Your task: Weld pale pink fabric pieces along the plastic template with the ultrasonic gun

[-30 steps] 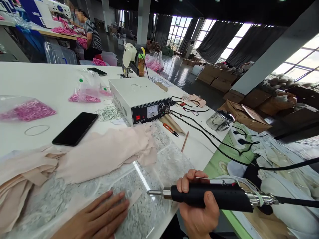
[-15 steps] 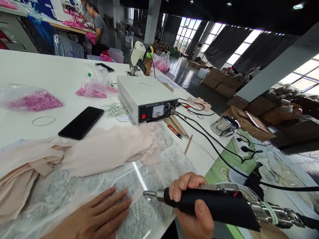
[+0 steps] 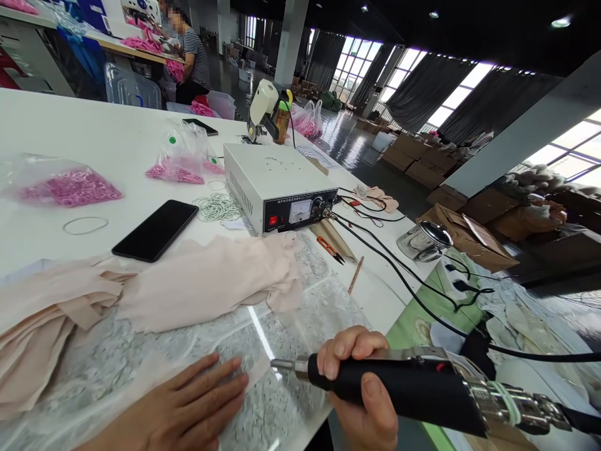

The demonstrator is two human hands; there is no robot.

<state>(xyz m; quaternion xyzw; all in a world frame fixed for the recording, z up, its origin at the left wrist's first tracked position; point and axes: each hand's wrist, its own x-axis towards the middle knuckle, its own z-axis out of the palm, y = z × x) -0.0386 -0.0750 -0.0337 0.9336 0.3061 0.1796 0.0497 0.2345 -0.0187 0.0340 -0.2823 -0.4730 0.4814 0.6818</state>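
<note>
My right hand (image 3: 361,388) is wrapped round a black-handled welding tool (image 3: 404,385) with a metal tip (image 3: 282,364), held level over the table's near edge. The tip points left, close to my left hand's fingertips. My left hand (image 3: 188,407) lies flat, fingers stretched out, pressing a thin pale fabric strip (image 3: 256,373) onto a glass plate (image 3: 282,351). A black cable (image 3: 422,300) runs from the tool to the white control box (image 3: 277,188). Pale pink fabric pieces (image 3: 201,282) lie heaped just beyond my left hand.
A black phone (image 3: 154,230), white rings (image 3: 218,207) and bags of pink rings (image 3: 70,186) lie on the white table. Small orange snips (image 3: 330,248) and a pencil (image 3: 353,275) lie right of the box. A steel kettle (image 3: 422,241) stands off the table edge. A person sits far back.
The tool has shifted a little to the left, bringing its tip closer to my left fingertips. My left hand has stayed flat on the strip.
</note>
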